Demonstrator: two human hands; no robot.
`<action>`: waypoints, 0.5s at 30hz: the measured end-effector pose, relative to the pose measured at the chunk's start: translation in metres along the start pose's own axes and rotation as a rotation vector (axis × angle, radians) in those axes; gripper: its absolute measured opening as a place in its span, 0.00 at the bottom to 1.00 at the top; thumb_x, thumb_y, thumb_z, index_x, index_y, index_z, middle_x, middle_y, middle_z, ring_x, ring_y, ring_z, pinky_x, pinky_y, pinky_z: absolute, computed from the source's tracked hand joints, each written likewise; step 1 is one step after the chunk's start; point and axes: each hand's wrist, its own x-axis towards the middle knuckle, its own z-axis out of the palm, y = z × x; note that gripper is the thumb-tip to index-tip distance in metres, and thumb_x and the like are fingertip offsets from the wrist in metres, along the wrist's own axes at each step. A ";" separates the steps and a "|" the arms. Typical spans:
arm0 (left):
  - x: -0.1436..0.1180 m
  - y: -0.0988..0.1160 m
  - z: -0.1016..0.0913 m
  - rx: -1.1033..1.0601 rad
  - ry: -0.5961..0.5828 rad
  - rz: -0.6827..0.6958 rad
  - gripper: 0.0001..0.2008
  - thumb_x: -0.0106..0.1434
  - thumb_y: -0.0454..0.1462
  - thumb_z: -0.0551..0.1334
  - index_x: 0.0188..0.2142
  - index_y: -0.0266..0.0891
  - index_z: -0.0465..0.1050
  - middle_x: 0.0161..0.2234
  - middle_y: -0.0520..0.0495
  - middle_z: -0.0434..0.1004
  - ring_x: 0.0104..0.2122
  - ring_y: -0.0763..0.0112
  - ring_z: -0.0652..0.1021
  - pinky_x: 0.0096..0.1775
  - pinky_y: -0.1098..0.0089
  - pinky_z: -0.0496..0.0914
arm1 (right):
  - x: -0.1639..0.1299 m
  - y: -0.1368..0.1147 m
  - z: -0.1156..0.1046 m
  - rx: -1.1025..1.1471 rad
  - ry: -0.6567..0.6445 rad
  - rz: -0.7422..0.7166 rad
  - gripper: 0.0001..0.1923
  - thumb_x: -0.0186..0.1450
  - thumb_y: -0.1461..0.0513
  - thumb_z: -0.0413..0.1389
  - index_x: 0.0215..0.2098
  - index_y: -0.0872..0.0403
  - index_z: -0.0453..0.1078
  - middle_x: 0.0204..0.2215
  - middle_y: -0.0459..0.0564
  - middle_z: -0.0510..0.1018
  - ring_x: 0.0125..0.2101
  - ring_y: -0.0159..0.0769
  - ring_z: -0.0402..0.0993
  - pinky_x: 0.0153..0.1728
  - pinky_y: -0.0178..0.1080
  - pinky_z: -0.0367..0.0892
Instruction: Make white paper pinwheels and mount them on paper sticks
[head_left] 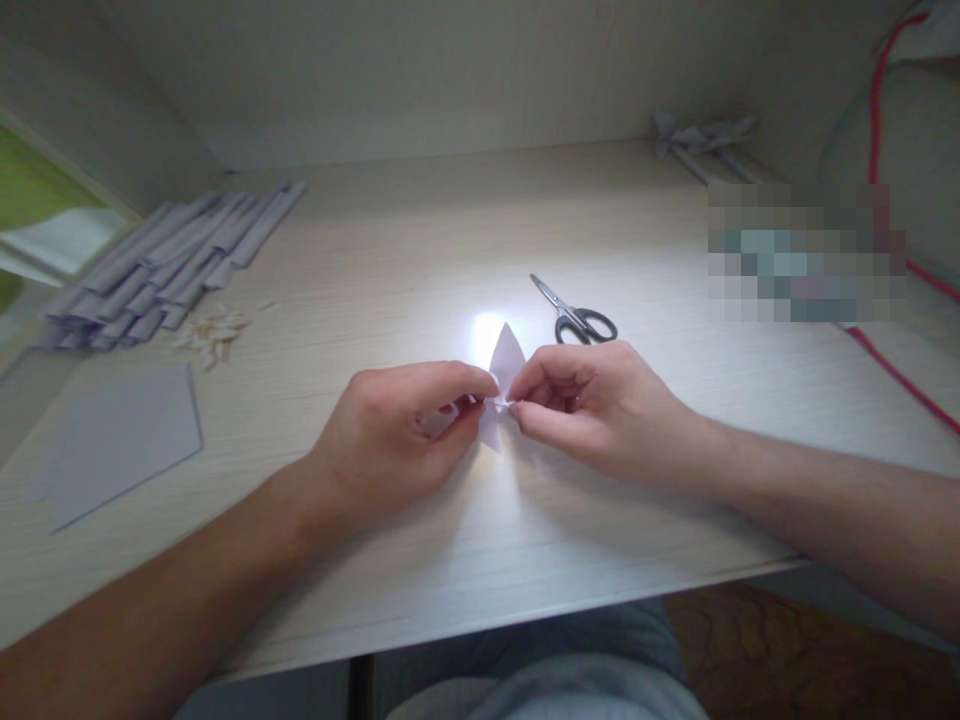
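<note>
A small folded piece of white paper (505, 365) stands just above the light wooden desk (420, 250), its pointed tip upward. My left hand (390, 440) pinches its left side between thumb and fingers. My right hand (592, 405) pinches its right side, thumb and forefinger meeting at the fold. Both hands rest near the desk's middle, almost touching each other. A bright light patch falls on the desk behind the paper.
Black-handled scissors (574, 315) lie shut just beyond my right hand. A pile of folded paper strips (161, 265) and small scraps (214, 335) sit at the left. A flat paper sheet (120, 440) lies near the left edge. Folded paper figures (697, 140) are at the back right. A red cord (900, 375) runs along the right.
</note>
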 end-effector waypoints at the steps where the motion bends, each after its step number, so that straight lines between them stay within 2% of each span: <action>1: 0.000 0.000 0.000 0.001 0.002 -0.003 0.10 0.61 0.27 0.65 0.39 0.41 0.80 0.32 0.54 0.85 0.28 0.75 0.81 0.31 0.75 0.72 | 0.000 0.000 0.000 -0.001 0.001 0.002 0.03 0.63 0.66 0.61 0.33 0.56 0.78 0.24 0.44 0.79 0.23 0.28 0.72 0.26 0.33 0.64; 15: 0.000 0.000 -0.001 -0.014 -0.006 -0.002 0.09 0.62 0.28 0.66 0.38 0.40 0.81 0.31 0.55 0.84 0.27 0.77 0.80 0.29 0.77 0.70 | -0.001 -0.001 0.000 -0.006 0.008 -0.005 0.04 0.62 0.66 0.61 0.34 0.57 0.79 0.23 0.44 0.79 0.24 0.29 0.74 0.27 0.33 0.66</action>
